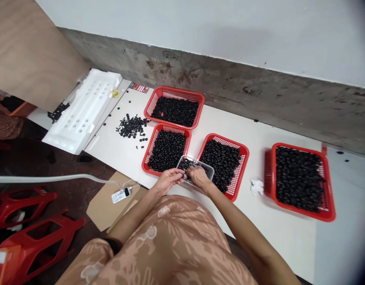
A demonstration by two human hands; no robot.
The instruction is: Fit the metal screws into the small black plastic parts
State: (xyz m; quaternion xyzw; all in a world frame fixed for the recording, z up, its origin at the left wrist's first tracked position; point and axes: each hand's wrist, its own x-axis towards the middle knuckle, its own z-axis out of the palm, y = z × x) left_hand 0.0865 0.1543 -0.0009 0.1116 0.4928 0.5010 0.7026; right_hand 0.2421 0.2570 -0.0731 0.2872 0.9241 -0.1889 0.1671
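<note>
The person's two hands work over a clear plastic tub [210, 169] that holds a shallow layer of small black rings [185, 164]. The tub sits on the near edge of a white table [259, 221], partly over the rims of two baskets. The left hand [167, 180] is at the tub's left edge with its fingers bunched together, and the right hand [198, 177] reaches in from the right with its fingers down among the rings. The hands nearly meet, but whether either finger set is closed on a ring is hidden.

Four red mesh baskets hold heaped black rings. One [164, 126] lies just left of the tub, another [246, 158] just right of it, a third [174, 89] farther back, and the fullest [269, 178] well to the right. A loose scatter of rings [131, 126] lies on the table, left of the far basket, so those are outside any container.

Farther left lies a white foam tray [83, 111] with rows of holes. A crumpled tissue [256, 187] sits by the right basket, and red plastic stools [25, 208] stand on the floor at left.
</note>
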